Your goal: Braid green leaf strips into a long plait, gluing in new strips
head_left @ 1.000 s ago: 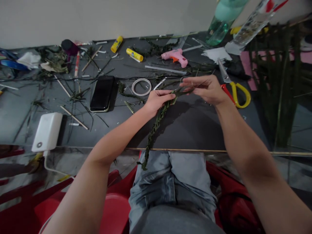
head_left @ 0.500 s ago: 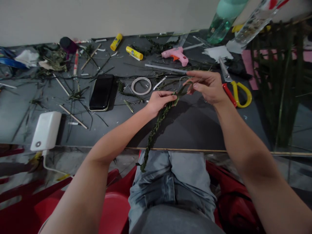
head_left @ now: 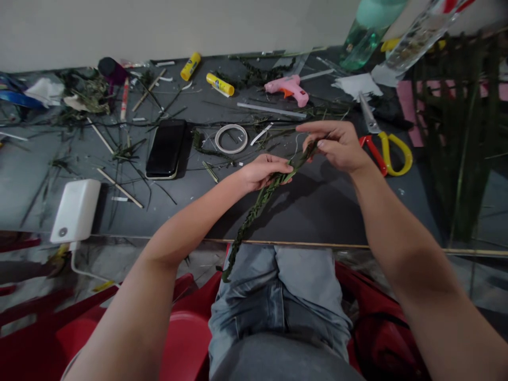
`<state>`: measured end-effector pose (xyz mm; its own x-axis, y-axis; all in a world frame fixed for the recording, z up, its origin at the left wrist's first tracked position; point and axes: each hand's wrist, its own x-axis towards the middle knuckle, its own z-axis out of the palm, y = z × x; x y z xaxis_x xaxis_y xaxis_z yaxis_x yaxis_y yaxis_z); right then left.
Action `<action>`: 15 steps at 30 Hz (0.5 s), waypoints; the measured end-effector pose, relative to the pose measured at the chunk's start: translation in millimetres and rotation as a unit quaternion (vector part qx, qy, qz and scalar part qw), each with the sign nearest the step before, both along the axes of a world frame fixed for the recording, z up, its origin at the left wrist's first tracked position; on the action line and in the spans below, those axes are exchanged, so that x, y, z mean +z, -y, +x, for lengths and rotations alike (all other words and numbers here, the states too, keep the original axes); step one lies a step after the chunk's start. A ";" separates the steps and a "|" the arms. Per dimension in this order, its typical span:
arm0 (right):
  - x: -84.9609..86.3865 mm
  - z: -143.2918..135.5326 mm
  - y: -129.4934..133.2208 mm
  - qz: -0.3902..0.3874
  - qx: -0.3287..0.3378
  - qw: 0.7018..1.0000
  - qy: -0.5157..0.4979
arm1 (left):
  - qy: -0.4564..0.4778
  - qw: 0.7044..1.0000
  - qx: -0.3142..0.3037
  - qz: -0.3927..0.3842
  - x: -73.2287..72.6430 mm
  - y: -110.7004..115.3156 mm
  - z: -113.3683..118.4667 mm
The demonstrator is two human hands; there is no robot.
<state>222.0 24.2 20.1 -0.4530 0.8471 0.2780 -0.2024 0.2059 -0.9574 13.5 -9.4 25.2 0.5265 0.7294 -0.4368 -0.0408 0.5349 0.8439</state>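
Green braid (head_left: 251, 214), pinched in left hand (head_left: 266, 172) and right hand (head_left: 339, 144); a slackened left grip could unravel it.

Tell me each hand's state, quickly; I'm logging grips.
Left hand: closed, holding the green braid.
Right hand: closed on the braid's upper end.

Your left hand (head_left: 269, 172) and right hand (head_left: 337, 144) hold the braided green strip (head_left: 250, 216) over the tabletop's front edge.
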 end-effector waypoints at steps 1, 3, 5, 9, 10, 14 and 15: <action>0.6 0.7 0.5 -0.001 0.015 1.000 -0.001 | -0.001 1.000 -0.004 -0.001 1.6 0.5 -0.3; 3.0 2.1 2.1 -0.014 0.020 1.000 0.011 | 0.003 1.000 -0.005 -0.007 4.4 1.6 -0.5; 6.2 3.6 4.0 -0.035 0.016 0.999 0.036 | 0.007 1.000 -0.018 -0.022 6.5 2.9 -0.3; 7.6 6.7 3.9 -0.056 0.044 0.996 0.046 | 0.006 0.998 -0.062 -0.028 7.0 4.6 -0.2; 6.5 7.5 2.9 -0.056 0.048 0.996 0.043 | 0.004 0.998 -0.060 -0.024 6.5 4.3 -0.5; 2.0 9.6 -1.0 -0.044 0.048 0.997 0.032 | 0.000 0.999 -0.036 -0.023 4.2 0.2 -3.2; 1.9 9.8 -1.3 -0.038 0.046 0.998 0.028 | 0.002 0.999 -0.038 -0.028 4.1 -0.9 -3.9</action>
